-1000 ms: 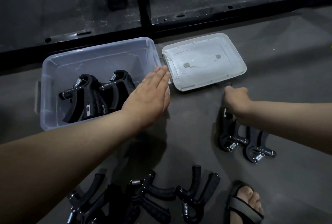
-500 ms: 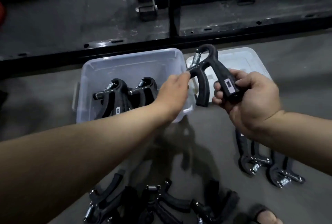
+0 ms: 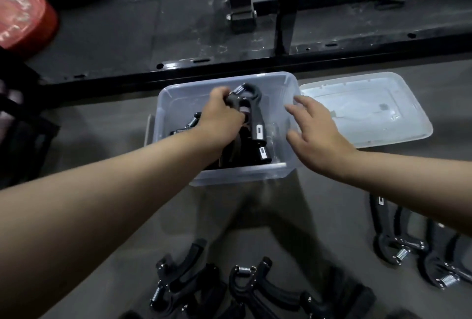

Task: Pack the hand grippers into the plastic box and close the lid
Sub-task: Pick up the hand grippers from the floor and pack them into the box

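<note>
The person's left hand (image 3: 219, 114) reaches into the clear plastic box (image 3: 288, 88) and grips a black hand gripper (image 3: 251, 111) by one handle, fingers curled round it. The gripper stands roughly upright inside the box, its spring end toward the far wall and its other handle, with a small pale label, pointing down toward the near wall. Under it, more black grippers (image 3: 258, 152) already lie in the box, partly hidden by the hand and forearm.

The right hand (image 3: 316, 134) is above the box's right rim, fingers spread and relaxed, holding nothing; whether it touches the rim cannot be told.

The lid (image 3: 367, 111) lies flat on the grey floor (image 3: 107, 139) just right of the box, off it, its inner side up.

On the floor near the person, a cluster of loose grippers (image 3: 245, 285) lies at the near edge of view, and two more grippers (image 3: 398, 239) lie to the right, partly under the right forearm.

Beyond the box runs a black steel frame (image 3: 255, 63), and a red weight plate (image 3: 23, 17) sits far left.
</note>
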The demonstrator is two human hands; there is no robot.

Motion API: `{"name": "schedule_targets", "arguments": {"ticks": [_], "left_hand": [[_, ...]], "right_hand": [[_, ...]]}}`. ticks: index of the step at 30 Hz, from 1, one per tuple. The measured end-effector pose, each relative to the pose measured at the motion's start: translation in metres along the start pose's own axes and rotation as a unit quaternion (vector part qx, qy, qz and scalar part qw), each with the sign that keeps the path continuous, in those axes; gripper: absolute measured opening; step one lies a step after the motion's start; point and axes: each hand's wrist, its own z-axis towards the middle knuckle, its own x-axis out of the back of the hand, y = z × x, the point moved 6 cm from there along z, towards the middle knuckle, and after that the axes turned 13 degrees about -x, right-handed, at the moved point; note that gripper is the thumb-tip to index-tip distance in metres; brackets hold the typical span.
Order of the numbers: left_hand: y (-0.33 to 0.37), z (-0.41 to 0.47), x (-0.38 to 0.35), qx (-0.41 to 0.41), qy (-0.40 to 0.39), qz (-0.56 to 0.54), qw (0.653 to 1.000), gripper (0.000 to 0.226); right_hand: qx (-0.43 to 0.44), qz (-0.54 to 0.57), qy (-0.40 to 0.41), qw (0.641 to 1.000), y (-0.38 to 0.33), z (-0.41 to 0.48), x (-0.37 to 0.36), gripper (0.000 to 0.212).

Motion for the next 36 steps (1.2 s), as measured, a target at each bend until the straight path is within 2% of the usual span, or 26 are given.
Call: {"name": "schedule_targets", "arguments": {"ticks": [2,4,7,10,13,16,20,24,27,29,31,34,36], "left_hand": [[-0.019,-0.004,0.003,0.043,0.007,0.003,0.999,0.038],[-0.032,-0.010,-0.001,0.059,0.000,0.028,0.998,0.038],[-0.038,-0.015,-0.008,0.040,-0.022,0.079,0.996,0.050],[-0.036,-0.019,-0.014,0.030,-0.058,0.138,0.988,0.049],[-0.031,-0.025,-0.017,0.010,-0.122,0.267,0.956,0.053],[-0.025,-0.032,-0.017,-0.030,-0.154,0.376,0.913,0.054],[-0.024,-0.034,-0.017,-0.072,-0.165,0.341,0.923,0.049],[-0.027,-0.027,-0.016,-0.086,-0.188,0.343,0.916,0.050],[-0.034,-0.028,-0.022,-0.090,-0.198,0.355,0.909,0.041],[-0.034,-0.037,-0.021,-0.151,-0.150,0.416,0.884,0.039],[-0.034,-0.050,-0.021,-0.260,-0.113,0.467,0.838,0.044],[-0.045,-0.056,-0.021,-0.356,-0.175,0.502,0.768,0.057],[-0.043,-0.055,-0.014,-0.376,-0.181,0.481,0.770,0.055]], "right_hand": [[-0.017,-0.046,-0.012,0.999,0.009,0.005,-0.013,0.064],[-0.030,-0.041,-0.025,0.998,0.010,0.005,-0.021,0.068],[-0.034,-0.030,-0.028,0.999,0.009,0.004,-0.021,0.069],[-0.036,-0.020,-0.031,0.999,0.011,0.004,-0.020,0.067],[-0.038,-0.015,-0.029,0.999,0.010,0.002,-0.020,0.066],[-0.036,-0.016,-0.023,0.999,0.009,0.002,-0.019,0.065],[-0.034,-0.017,-0.024,0.999,0.009,0.002,-0.018,0.065],[-0.033,-0.020,-0.022,0.999,0.010,0.003,-0.020,0.065],[-0.029,-0.027,-0.017,0.999,0.011,0.004,-0.021,0.066],[-0.028,-0.032,-0.012,0.999,0.011,0.004,-0.021,0.065],[-0.026,-0.034,-0.008,0.999,0.012,0.005,-0.021,0.064],[-0.018,-0.035,-0.006,0.999,0.012,0.005,-0.022,0.062],[-0.008,-0.048,-0.007,0.999,0.012,0.004,-0.022,0.062]]}}
